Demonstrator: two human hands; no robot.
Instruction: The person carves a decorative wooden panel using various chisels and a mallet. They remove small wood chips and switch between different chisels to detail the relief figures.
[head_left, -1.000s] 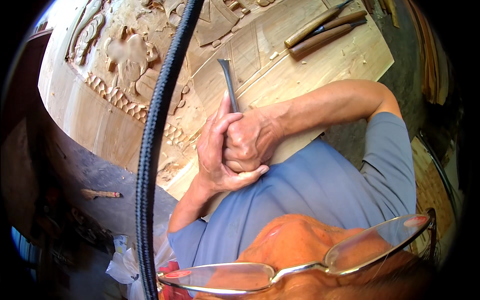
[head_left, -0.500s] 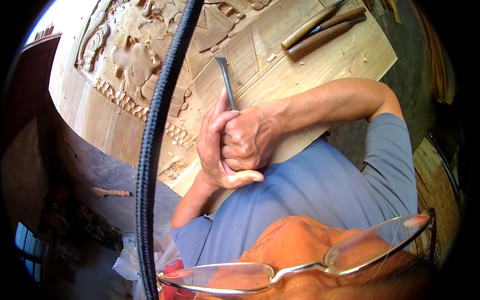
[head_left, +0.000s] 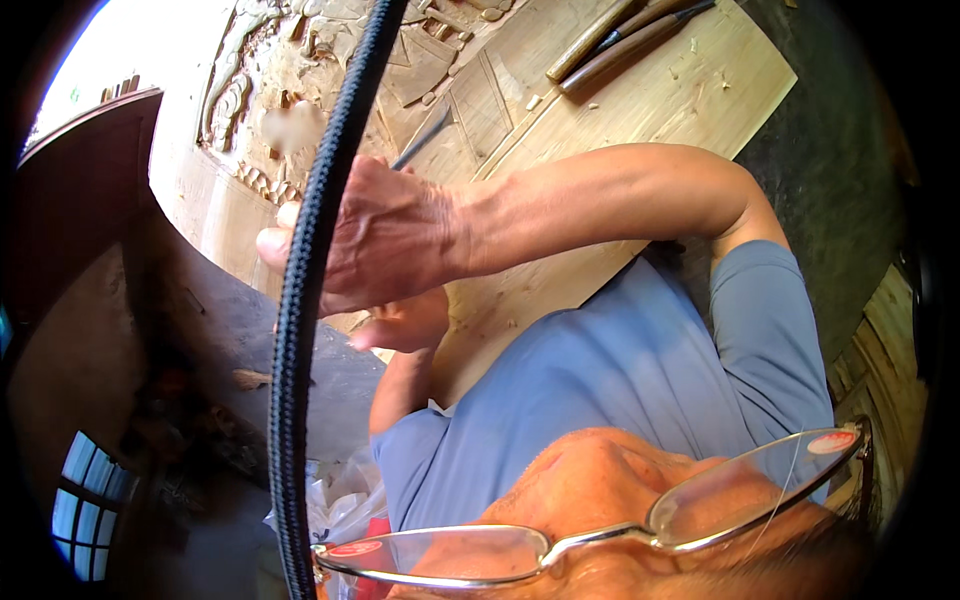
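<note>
My right hand (head_left: pixel 395 232) reaches across from the right, its back turned up, closed around a carving chisel. The chisel's dark metal blade (head_left: pixel 426 138) sticks out beyond the knuckles and slants up and right over the panel; its handle is hidden in the hand. Underneath is my left hand (head_left: pixel 412 322), close against the right one; its thumb side shows a little blurred and most of its fingers are hidden. Both hands are above the near left edge of a pale wooden panel (head_left: pixel 640 118) with carved relief (head_left: pixel 405 72) on its far left part.
Several wooden-handled chisels (head_left: pixel 625 50) lie on the panel's far right. A black braided cable (head_left: pixel 318 240) runs down in front of the view and covers part of my right hand. White plastic bags (head_left: pixel 345 490) are at the lower left. Wood chips (head_left: pixel 535 102) dot the panel.
Both hands have shifted left. My right hand has turned back-up over the left, which no longer wraps around its front. The chisel blade now tilts up and right instead of slightly left.
</note>
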